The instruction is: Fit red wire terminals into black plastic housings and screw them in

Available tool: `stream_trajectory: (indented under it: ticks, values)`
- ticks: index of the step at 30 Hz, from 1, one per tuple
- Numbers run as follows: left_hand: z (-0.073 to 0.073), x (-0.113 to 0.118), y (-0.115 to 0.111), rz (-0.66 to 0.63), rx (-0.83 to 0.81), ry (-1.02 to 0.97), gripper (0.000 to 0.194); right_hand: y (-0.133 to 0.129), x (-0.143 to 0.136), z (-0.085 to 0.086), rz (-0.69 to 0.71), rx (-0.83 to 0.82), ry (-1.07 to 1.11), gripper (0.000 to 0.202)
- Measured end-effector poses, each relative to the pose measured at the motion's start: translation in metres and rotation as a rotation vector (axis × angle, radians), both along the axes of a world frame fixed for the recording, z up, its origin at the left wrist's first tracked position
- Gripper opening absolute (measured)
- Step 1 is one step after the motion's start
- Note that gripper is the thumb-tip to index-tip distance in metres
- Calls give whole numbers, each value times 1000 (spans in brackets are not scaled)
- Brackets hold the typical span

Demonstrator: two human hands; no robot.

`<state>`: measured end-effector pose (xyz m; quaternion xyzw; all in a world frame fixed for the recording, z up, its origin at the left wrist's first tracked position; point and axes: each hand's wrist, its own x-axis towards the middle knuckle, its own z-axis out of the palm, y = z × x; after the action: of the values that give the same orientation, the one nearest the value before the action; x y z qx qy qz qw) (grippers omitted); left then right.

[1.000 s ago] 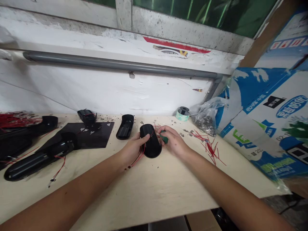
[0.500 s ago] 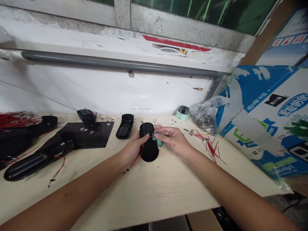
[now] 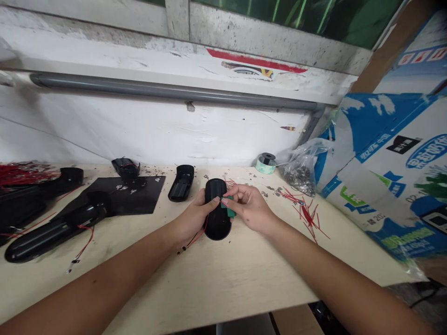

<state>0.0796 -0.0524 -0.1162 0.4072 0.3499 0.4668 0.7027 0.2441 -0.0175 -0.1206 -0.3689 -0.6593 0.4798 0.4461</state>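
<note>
My left hand [image 3: 193, 215] is closed round the left side of a black plastic shell [image 3: 217, 228], its thumb lying over the hollow inside. A red and black wire [image 3: 195, 236] hangs from under that hand, with a small connector-like end on the table. My right hand [image 3: 249, 207] is closed, thumb and forefinger pinching at the shell's right edge. A small flat green piece [image 3: 230, 211] shows beneath those fingers; its kind I cannot make out. The two thumbs almost meet over the shell's middle, and what lies between the tips is hidden.
Another black shell [image 3: 181, 183] stands behind on the table [image 3: 195, 288]. Leftward are a dark mat [image 3: 146, 197], a long black shell [image 3: 52, 232] and red wires [image 3: 24, 176]. Rightward lie cut red wires [image 3: 309, 216], a tape roll [image 3: 265, 164], a bag of metal parts [image 3: 300, 172] and a carton [image 3: 394, 172].
The shell has shifted slightly toward me and to the right. My thumbs have come closer together over it. The green piece has turned and sits a little lower.
</note>
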Motion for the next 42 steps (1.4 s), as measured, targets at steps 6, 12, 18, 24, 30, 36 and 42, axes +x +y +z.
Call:
stream_trajectory:
  ticks: [6, 12, 18, 24, 30, 36, 42]
  values:
    - [-3, -2, 2, -8, 16, 39, 50, -1, -3, -3, -47, 21, -22, 39]
    - [-6, -3, 4, -12, 5, 31, 47, 1, -6, -5, -64, -25, -16, 38]
    - [-8, -6, 6, -47, -32, -8, 51, 5, -2, -11, -15, -101, 37, 40]
    - [-2, -4, 4, -15, -27, 15, 49, 5, -2, -11, -20, -89, 22, 37]
    - [0, -3, 4, 4, -25, 31, 49, 4, -3, -8, -9, -105, 30, 36]
    - [1, -3, 3, 3, -21, 42, 52, 3, -4, -7, -14, -128, 56, 34]
    - [0, -3, 9, -16, -120, -65, 44, 3, -2, -2, 22, -300, 207, 41]
